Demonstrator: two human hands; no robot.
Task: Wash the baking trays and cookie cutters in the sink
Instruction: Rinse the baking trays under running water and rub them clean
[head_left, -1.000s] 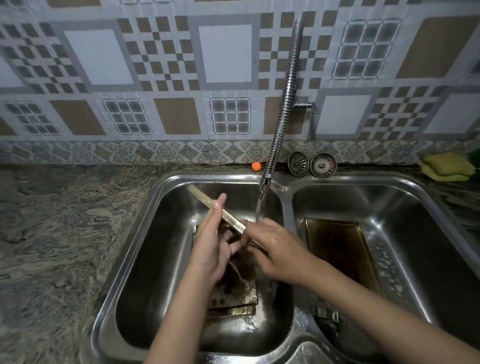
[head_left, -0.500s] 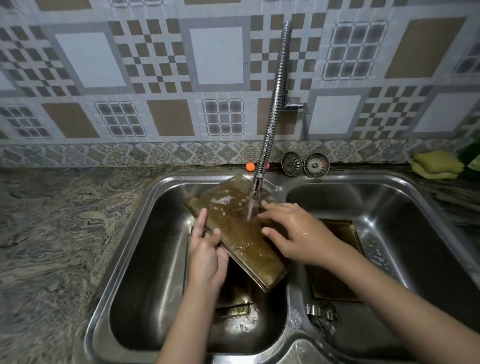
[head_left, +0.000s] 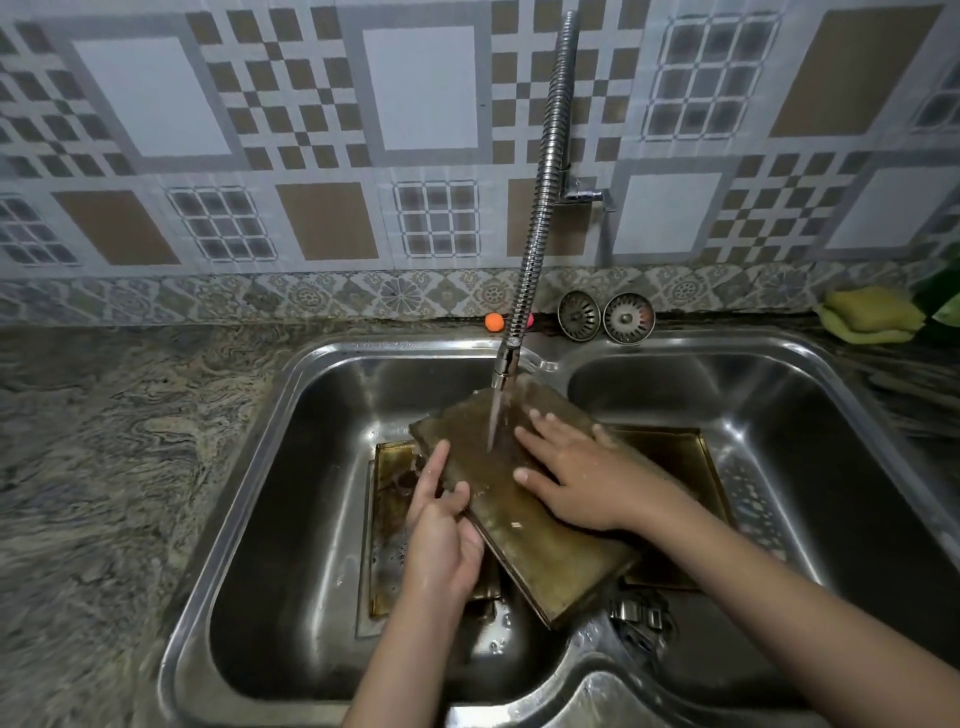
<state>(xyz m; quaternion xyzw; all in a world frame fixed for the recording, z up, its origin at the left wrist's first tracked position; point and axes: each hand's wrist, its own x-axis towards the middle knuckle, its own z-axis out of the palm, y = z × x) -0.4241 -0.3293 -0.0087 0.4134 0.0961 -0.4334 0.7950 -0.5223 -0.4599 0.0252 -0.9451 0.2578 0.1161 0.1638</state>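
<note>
A brown, stained baking tray is held tilted over the divider of the double sink, under water running from the flexible tap. My left hand grips the tray's left edge, thumb on top. My right hand lies flat on the tray's face with fingers spread. Another tray lies in the left basin beneath, and a further tray lies in the right basin. Metal cookie cutters sit at the front of the right basin.
Two round sink strainers lean against the back wall. A small orange ball sits behind the left basin. Yellow-green sponges rest on the counter at the far right. Granite counter spreads to the left.
The tray turned from edge-on to face-up under the tap, then swung right over the divider. My right hand moved from gripping its edge to lying flat on its face.
</note>
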